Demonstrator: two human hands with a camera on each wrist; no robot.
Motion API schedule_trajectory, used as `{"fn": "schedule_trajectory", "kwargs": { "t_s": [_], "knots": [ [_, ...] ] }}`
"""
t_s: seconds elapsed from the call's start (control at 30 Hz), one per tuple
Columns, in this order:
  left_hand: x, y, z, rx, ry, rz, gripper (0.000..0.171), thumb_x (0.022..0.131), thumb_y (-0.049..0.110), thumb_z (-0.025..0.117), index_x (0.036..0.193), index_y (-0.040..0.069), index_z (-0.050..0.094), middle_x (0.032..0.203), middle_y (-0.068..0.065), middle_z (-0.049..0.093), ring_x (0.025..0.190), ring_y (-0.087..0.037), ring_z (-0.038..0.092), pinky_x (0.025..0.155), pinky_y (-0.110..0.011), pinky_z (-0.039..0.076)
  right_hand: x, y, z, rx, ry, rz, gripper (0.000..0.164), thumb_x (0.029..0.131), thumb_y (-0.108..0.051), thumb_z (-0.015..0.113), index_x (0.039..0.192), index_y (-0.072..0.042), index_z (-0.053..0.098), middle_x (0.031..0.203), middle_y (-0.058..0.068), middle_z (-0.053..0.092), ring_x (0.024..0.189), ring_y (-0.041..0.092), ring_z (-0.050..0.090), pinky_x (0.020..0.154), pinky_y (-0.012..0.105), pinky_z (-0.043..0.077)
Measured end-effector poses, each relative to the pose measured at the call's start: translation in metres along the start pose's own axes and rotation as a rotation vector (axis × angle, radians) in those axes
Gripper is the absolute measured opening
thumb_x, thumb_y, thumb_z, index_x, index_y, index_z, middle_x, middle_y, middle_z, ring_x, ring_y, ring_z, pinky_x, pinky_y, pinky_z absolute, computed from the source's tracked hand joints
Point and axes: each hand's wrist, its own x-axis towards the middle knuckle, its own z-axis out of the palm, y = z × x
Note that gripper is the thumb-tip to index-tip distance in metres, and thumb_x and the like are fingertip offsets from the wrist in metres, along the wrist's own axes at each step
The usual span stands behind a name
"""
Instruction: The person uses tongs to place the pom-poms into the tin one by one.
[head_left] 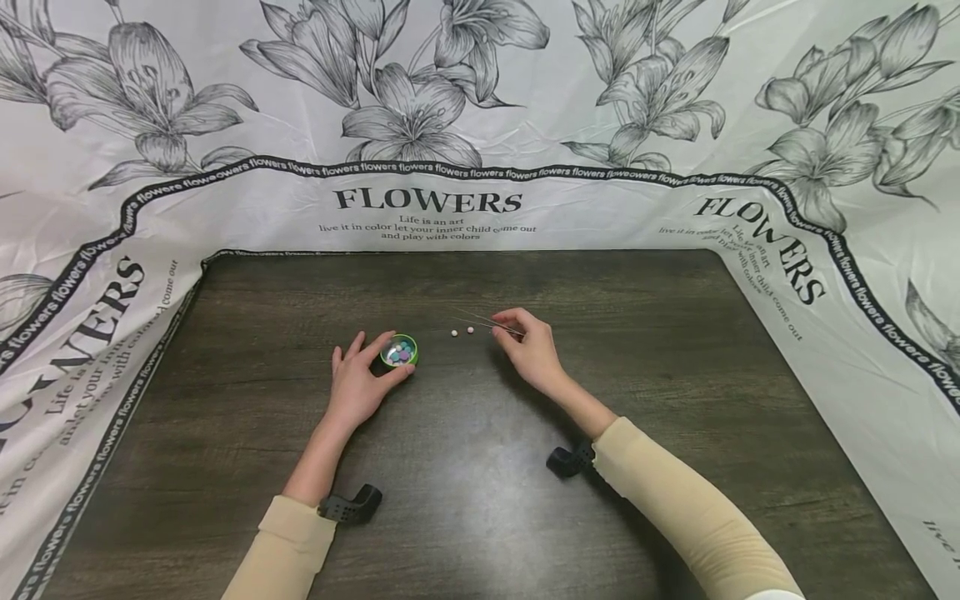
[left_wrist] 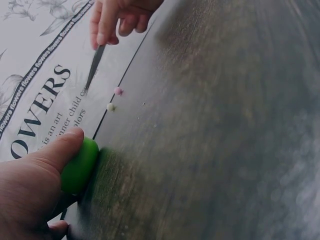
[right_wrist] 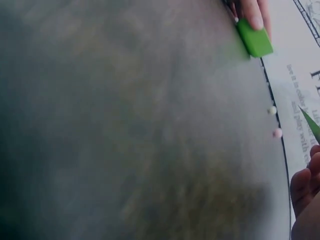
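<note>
A small round green container (head_left: 416,351) stands on the dark table, holding several blue, purple and white pieces. My left hand (head_left: 356,387) grips its sides between thumb and fingers; in the left wrist view the thumb lies along the green wall (left_wrist: 82,167). To the right, my right hand (head_left: 534,354) pinches a pair of thin metal tweezers (head_left: 487,322), whose tips point left and stand apart, with nothing between them. Two tiny star-like beads lie on the table between the hands: a whitish bead (head_left: 453,333) and a pink bead (head_left: 470,330), both close by the tweezers.
The dark wood-grain table (head_left: 480,467) reaches back to a white cloth (head_left: 600,217) printed with flowers and lettering, which also hangs along both sides. Black wrist cameras sit on the left wrist (head_left: 351,505) and right wrist (head_left: 570,460).
</note>
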Motion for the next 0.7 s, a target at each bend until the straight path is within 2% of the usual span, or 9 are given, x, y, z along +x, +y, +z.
{"fn": "schedule_trajectory", "kwargs": {
  "t_s": [0.13, 0.3, 0.4, 0.7],
  "knots": [
    [0.000, 0.000, 0.001, -0.002, 0.016, 0.011, 0.072, 0.088, 0.035, 0.083, 0.149, 0.008, 0.055, 0.134, -0.030, 0.062, 0.150, -0.047, 0.024, 0.119, -0.067, -0.001, -0.002, 0.006, -0.004, -0.004, 0.016, 0.032, 0.019, 0.098, -0.003, 0.069, 0.116, 0.002, 0.070, 0.113, 0.013, 0.071, 0.107, 0.026, 0.071, 0.090, 0.042, 0.058],
    [0.001, 0.000, 0.002, 0.001, 0.004, -0.003, 0.071, 0.089, 0.035, 0.082, 0.150, 0.009, 0.054, 0.134, -0.029, 0.062, 0.151, -0.045, 0.023, 0.120, -0.066, -0.002, -0.006, 0.009, -0.009, -0.012, 0.053, 0.061, 0.016, 0.098, -0.004, 0.070, 0.113, 0.001, 0.071, 0.108, 0.012, 0.072, 0.101, 0.026, 0.071, 0.087, 0.042, 0.059],
    [0.001, 0.000, 0.002, -0.001, -0.006, -0.012, 0.072, 0.090, 0.034, 0.082, 0.151, 0.009, 0.053, 0.136, -0.029, 0.061, 0.152, -0.044, 0.021, 0.120, -0.065, -0.004, -0.007, 0.010, -0.011, -0.022, 0.048, 0.073, 0.016, 0.098, -0.004, 0.069, 0.112, 0.001, 0.071, 0.107, 0.012, 0.072, 0.100, 0.025, 0.071, 0.088, 0.041, 0.058],
    [0.002, -0.001, 0.000, 0.005, -0.017, -0.016, 0.071, 0.091, 0.034, 0.081, 0.152, 0.010, 0.053, 0.138, -0.028, 0.060, 0.152, -0.044, 0.020, 0.120, -0.065, -0.004, -0.011, 0.014, -0.011, -0.047, 0.052, 0.105, 0.012, 0.097, -0.004, 0.071, 0.108, 0.000, 0.074, 0.098, 0.010, 0.074, 0.091, 0.023, 0.073, 0.077, 0.030, 0.059]
  ]
}}
